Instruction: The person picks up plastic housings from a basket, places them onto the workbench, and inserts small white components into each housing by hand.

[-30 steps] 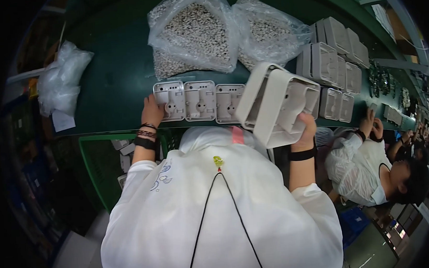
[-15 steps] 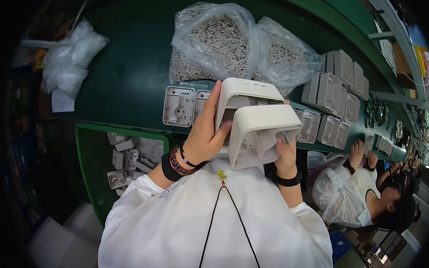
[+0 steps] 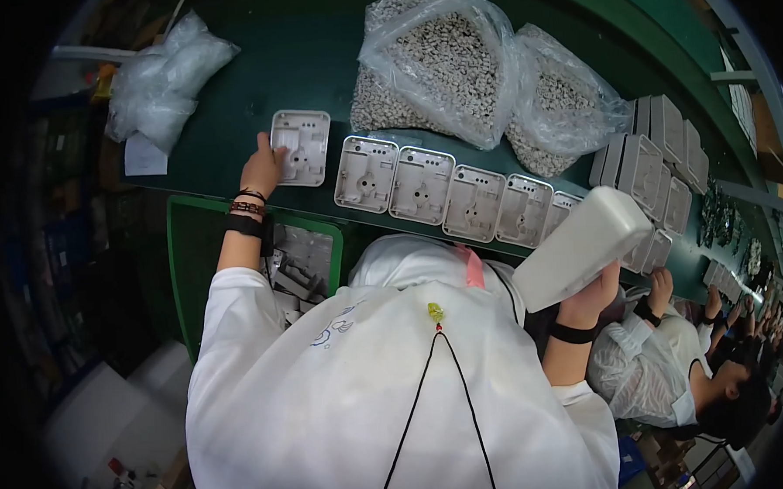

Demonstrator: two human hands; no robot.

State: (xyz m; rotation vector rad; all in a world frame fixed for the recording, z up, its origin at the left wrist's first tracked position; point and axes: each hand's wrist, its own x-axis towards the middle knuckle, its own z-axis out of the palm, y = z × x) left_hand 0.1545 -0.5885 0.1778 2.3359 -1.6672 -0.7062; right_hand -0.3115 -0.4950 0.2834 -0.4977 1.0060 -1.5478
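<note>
The left hand [image 3: 261, 165] grasps the left wall of the left housing [image 3: 302, 149], fingertips over its rim. That housing is at the near edge of the surface [image 3: 292, 70], toward its left end and apart from a row of similar housings [image 3: 367, 177] along the same edge. It is a pale grey, shallow rectangular shell with rounded corners, open side up, showing a round boss, moulded ribs and small dark holes along its far end.

The right hand [image 3: 592, 292] grips the right housing [image 3: 584, 247], tilted at the near edge by the row's right end. Its smooth, off-white outer face shows; its inside is hidden. Clear plastic bags [image 3: 509, 34] of small pale pieces lie on the surface beyond the row.
</note>
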